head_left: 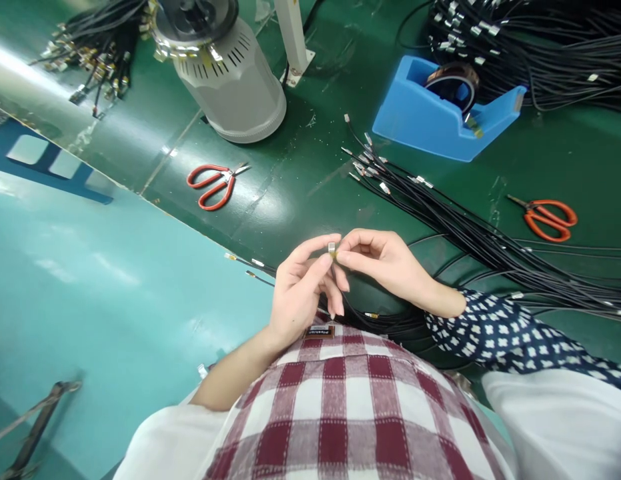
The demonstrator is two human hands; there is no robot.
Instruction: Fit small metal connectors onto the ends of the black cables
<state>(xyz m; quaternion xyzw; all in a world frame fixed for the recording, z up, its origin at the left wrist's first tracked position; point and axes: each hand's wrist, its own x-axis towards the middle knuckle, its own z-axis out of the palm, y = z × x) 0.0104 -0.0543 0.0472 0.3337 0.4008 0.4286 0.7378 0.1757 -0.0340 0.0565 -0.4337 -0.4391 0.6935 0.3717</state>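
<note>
In front of my body, both hands meet at a black cable's end with a small silver metal connector. My left hand pinches the connector between thumb and forefinger, its other fingers curled below. From the other side, my right hand has thumb and forefinger closed at the base of the connector, where a bit of yellowish tape shows. The cable drops away behind the left fingers. More black cables lie close to my apron, and a few cable ends stick out left of my left hand.
Red-handled snips and orange-handled snips lie on the green table. A blue tape dispenser, a grey machine and a cable bundle stand or lie beyond my hands. Larger cable piles sit at the back.
</note>
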